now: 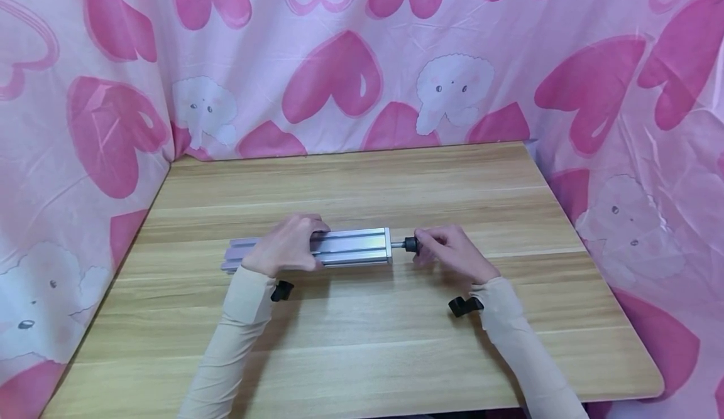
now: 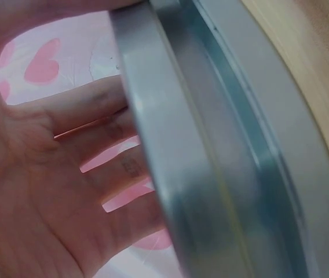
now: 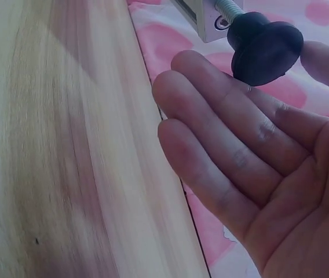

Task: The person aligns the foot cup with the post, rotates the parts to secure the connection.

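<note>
A silver aluminium profile [image 1: 356,246] with long grooves lies sideways over the middle of the table. My left hand [image 1: 288,243] grips it from above near its left part, thumb on the near side and fingers over the far side. From the plate [image 1: 388,246] on its right end sticks out a threaded rod [image 3: 228,8] that carries a black levelling foot [image 3: 269,51]. My right hand [image 1: 452,252] pinches the foot's round base between thumb and index finger. In the right wrist view the other fingers are stretched out below the foot, loosely bent.
The wood-grain table [image 1: 362,343] reaches to a pink curtain [image 1: 254,92] with hearts and puppies, which hangs along the back and both sides. Small black mounts [image 1: 466,306] sit at both wrists, close above the tabletop.
</note>
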A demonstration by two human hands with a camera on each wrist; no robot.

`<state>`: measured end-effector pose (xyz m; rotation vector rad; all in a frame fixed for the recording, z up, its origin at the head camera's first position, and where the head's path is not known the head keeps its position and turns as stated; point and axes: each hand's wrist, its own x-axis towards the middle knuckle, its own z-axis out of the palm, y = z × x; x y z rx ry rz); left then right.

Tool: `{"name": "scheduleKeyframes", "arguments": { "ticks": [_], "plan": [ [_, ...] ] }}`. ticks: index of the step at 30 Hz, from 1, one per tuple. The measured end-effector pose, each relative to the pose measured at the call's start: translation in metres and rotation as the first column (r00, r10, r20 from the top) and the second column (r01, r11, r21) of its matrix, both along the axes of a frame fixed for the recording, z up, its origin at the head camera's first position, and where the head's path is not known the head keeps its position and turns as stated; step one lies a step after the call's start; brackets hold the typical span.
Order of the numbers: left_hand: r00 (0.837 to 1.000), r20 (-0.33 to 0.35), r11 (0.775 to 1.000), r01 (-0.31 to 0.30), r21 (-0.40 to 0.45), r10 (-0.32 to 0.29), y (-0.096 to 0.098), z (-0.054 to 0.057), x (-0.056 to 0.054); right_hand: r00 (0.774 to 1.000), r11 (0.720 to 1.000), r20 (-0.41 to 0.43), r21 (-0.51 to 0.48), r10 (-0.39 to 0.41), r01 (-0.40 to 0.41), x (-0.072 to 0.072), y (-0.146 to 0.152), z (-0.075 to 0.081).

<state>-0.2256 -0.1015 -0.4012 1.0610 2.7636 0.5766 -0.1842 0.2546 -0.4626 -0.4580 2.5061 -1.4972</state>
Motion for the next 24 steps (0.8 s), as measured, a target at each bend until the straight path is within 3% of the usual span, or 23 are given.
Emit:
{"name": "scheduleKeyframes", "arguments": {
  "ticks": [5,14,18,24],
  "plan": [
    [1.0,0.017,1.0,-0.01,0.007,0.01,-0.0005,0.0021,0.0004,0.999,1.0,-0.046,-0.007,-0.009,0.009,0.0029,0.0027,0.0013],
    [1.0,0.015,1.0,0.001,0.014,-0.002,-0.0025,0.0014,-0.0008,0.99,0.979,-0.135,-0.19,0.046,-0.071,0.0054,0.0019,0.0064],
    [1.0,0.017,1.0,0.002,0.013,-0.002,-0.0026,0.0012,-0.0007,0.988,0.982,-0.148,-0.174,0.052,-0.077,0.005,0.0014,0.0061],
    [1.0,0.017,1.0,0.001,0.007,-0.001,-0.0019,0.0028,-0.0003,0.992,0.994,-0.123,-0.109,-0.014,0.001,0.0053,0.0011,0.005]
  ]
}}
